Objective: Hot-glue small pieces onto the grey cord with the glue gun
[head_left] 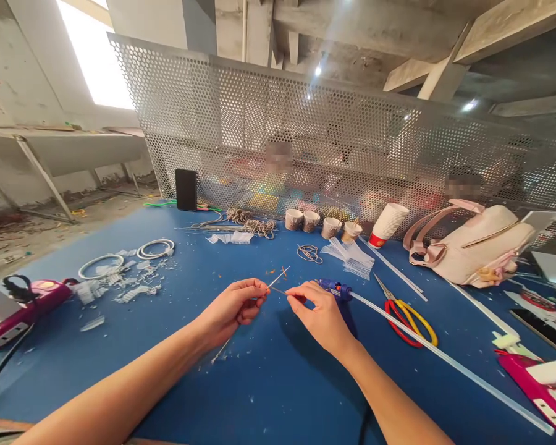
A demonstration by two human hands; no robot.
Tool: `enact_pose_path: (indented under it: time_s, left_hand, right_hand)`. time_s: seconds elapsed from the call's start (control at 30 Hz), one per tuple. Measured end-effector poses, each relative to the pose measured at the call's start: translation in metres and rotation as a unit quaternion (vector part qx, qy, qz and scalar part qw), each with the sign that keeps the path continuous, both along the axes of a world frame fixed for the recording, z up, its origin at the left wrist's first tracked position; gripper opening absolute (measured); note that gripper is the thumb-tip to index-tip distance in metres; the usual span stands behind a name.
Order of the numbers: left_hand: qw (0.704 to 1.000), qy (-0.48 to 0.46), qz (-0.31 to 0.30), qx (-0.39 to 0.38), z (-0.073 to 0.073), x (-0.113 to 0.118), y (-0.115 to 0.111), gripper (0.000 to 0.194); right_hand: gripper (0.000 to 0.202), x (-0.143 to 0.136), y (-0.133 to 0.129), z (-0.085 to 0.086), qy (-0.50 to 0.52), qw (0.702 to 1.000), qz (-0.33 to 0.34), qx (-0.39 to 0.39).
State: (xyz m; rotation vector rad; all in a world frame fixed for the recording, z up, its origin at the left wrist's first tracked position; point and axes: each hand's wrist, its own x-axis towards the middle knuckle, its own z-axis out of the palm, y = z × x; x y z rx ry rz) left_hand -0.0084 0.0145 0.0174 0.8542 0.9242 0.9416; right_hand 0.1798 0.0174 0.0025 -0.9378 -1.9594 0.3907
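Thumb and fingers of my left hand (241, 306) are closed on a thin pale stick (280, 276), which slants up to the right above the table. Its lower end pokes out beneath the hand. A short brown strand (277, 290) runs from the left fingertips to my right hand (315, 312), whose thumb and forefinger pinch its end. Just behind the right hand lies a blue glue gun (334, 288), partly hidden, with a long clear glue stick (445, 357) extending toward the front right. Red-and-yellow-handled scissors or pliers (408, 318) rest beyond that stick.
Bundled cord (259, 227), several paper cups (311, 221) and clear plastic strips (349, 256) lie toward the back of the blue table (241, 395). White rings (102, 266) and plastic scraps are at left. Power strips (41, 303) flank both sides; a backpack (484, 244) stands right.
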Motion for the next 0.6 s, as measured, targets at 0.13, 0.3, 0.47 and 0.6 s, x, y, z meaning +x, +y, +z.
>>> enact_pose_path:
  time_s: [0.13, 0.3, 0.47, 0.6]
  left_hand:
    - [1.000, 0.004, -0.020, -0.001, -0.0015, 0.0014, -0.0022, 0.013]
    - [1.000, 0.022, -0.010, -0.003, -0.0045, 0.0030, -0.0029, 0.009]
    - [1.000, 0.025, 0.000, 0.006, -0.0020, 0.0036, -0.0046, 0.013]
    - [0.999, 0.031, 0.015, 0.005, 0.0009, 0.0052, -0.0077, 0.020]
  right_hand:
    - [0.014, 0.0004, 0.0033, -0.0055, 0.036, 0.998, -0.020, -0.043]
    - [0.013, 0.0020, 0.0041, -0.0042, 0.055, 0.997, -0.044, -0.030]
    - [0.014, 0.0009, 0.0004, 0.0009, 0.040, 0.998, -0.051, -0.004]
    - [0.015, 0.0002, -0.0013, 0.0028, 0.030, 0.998, -0.048, 0.004]
